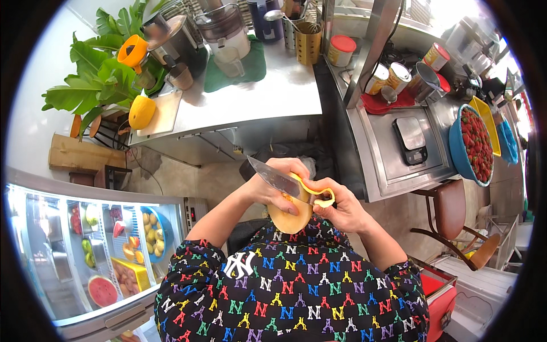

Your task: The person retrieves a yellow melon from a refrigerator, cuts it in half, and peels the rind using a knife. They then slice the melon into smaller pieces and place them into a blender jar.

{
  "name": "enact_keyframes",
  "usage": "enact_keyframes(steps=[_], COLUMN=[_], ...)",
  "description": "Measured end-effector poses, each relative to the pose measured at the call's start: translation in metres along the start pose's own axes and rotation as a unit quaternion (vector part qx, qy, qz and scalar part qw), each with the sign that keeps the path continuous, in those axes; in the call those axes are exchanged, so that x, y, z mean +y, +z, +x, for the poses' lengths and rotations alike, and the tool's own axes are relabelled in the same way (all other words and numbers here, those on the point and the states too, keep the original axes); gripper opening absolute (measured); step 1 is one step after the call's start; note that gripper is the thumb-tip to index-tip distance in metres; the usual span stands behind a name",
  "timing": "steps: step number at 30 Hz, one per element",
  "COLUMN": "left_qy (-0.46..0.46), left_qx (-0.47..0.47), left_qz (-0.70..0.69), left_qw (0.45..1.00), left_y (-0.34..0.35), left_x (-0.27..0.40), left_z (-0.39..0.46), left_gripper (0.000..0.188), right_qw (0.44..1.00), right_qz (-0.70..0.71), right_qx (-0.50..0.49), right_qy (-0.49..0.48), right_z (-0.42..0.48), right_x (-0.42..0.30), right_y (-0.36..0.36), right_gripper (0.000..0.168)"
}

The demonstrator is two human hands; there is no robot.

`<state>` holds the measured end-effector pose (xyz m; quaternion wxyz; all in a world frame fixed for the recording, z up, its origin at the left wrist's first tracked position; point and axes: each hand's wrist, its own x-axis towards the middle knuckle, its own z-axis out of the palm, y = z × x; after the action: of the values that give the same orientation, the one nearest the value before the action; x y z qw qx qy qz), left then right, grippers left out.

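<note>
My left hand grips a peeled piece of yellow-skinned melon close to my chest, its thumb across the pale flesh. In my right hand is a knife, its broad steel blade lying over the melon with the tip towards the upper left. A curled strip of yellow peel hangs at the blade's base, between the right thumb and fingers. Most of the knife handle is hidden by that hand and the peel. Orange seed pulp shows beside my left thumb.
Ahead, a steel counter carries a juicer and a cutting board with a yellow melon. At right are a digital scale and a blue basin of strawberries. A lit fruit fridge stands left, a brown chair right.
</note>
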<state>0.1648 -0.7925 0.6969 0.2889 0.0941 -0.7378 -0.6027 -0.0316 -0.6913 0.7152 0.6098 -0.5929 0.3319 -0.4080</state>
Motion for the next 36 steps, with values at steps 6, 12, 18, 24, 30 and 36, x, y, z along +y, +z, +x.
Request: enact_keyframes(steps=[6,12,18,24,30,36], left_qy=[-0.132,-0.172,-0.109,-0.104,-0.132,-0.148], left_qx=[0.119,0.201,0.232,0.255,0.254,0.261], left_qz=[-0.357,-0.579,-0.544,-0.462,-0.42,-0.417], left_qw=[0.917,0.771,0.799,0.843,0.861,0.858], left_y=[0.005,0.043,0.037,0.032,0.026,0.028], left_x=[-0.015,-0.063,-0.07,-0.053,-0.05,-0.054], left_z=[0.003,-0.032,-0.018,-0.006,-0.01,-0.013], left_gripper=[0.061,0.057,0.046,0.037,0.042,0.041], right_qw=[0.995,0.935,0.925,0.909,0.915,0.916], right_qz=[-0.082,-0.298,-0.351,-0.359,-0.342,-0.334], right_qx=[0.053,0.122,0.107,0.141,0.136,0.153], right_qy=[-0.035,-0.147,-0.096,-0.161,-0.163,-0.162], right_z=[0.005,0.019,0.018,0.026,0.027,0.028], right_x=[-0.007,0.023,0.014,0.016,0.016,0.012], right_y=[0.0,0.003,0.005,0.003,0.002,0.008], right_gripper=[0.038,0.054,0.062,0.059,0.057,0.057])
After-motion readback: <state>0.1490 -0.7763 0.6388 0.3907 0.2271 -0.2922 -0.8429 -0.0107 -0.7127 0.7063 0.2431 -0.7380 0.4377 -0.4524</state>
